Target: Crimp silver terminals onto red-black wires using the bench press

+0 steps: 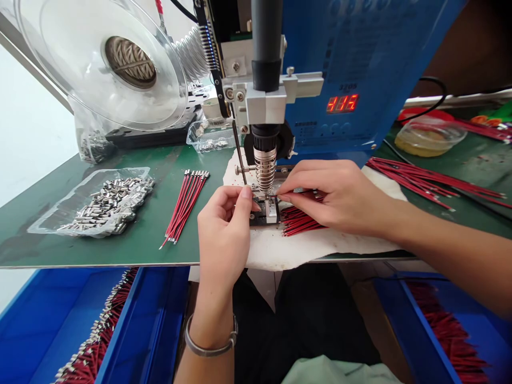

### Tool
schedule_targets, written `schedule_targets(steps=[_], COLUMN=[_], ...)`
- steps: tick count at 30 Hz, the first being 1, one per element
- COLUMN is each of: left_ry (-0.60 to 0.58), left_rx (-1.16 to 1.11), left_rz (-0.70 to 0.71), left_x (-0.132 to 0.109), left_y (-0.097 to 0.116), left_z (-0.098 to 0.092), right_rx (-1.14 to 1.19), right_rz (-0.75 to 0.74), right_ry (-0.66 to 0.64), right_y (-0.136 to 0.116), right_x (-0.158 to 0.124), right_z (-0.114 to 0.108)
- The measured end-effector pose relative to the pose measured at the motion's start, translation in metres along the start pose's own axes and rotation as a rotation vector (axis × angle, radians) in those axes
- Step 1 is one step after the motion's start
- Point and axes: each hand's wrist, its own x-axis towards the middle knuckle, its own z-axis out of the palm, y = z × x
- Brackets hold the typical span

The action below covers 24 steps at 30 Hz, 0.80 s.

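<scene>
Below the soldering iron head (264, 165) sits a small metal fixture (272, 212). My left hand (228, 226) is at the fixture's left side, thumb and fingers pinched together; what they hold is too small to make out. From the right, my right hand (334, 194) pinches a thin wire, its end at the fixture under the iron tip. Beneath my right hand lies a bundle of red and black wires (302, 221) on a white cloth (288, 250). Left of my left hand, several red wires with metal ends (186, 205) rest on the green table.
A clear tray of metal connectors (114, 205) stands at the left, with a large solder wire spool (48, 64) behind. The blue machine (344, 53) shows red digits. More red wires (432, 178) lie right, near a plastic tub (430, 136). Blue bins (160, 314) sit below the edge.
</scene>
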Motion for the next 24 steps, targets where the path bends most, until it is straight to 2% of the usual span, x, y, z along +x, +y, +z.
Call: schedule_targets(steps=[15,18,22,24], left_ry=[-0.002,0.052,0.205,0.165], left_rx=[-0.022,-0.068,-0.028,0.058], left_rz=[0.001,0.015,0.068,0.084], left_x=[0.001,0.0,-0.017,-0.032], left_y=[-0.001,-0.001,0.009,0.017], left_z=[0.001,0.001,0.0,0.002], right_rx=[0.008,0.004,0.019,0.026], right_rz=[-0.005,-0.017,-0.072,-0.097], right_ry=[0.003,0.027,0.117,0.153], right_y=[0.0,-0.001,-0.007,-0.012], right_x=[-0.001,-0.001,-0.001,0.0], right_z=[-0.001,-0.001,-0.004,-0.007])
